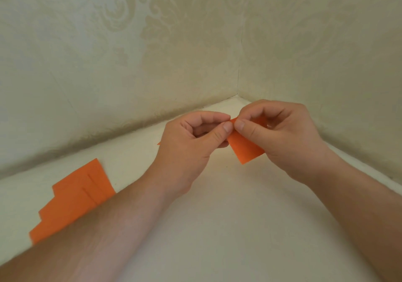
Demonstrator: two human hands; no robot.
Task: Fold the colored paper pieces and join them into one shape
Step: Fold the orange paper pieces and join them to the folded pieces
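A small orange paper piece is held in the air above the white surface, near the corner of the walls. My left hand pinches its upper left edge between thumb and forefinger. My right hand pinches the same edge from the right, thumb tip almost touching the left thumb. The lower part of the piece hangs free below my fingers; its upper part is hidden behind them. A tiny orange tip shows left of my left hand. Several overlapping orange paper pieces lie flat at the left, partly covered by my left forearm.
The white surface runs into a corner formed by two walls with pale patterned wallpaper. The walls stand close behind both hands.
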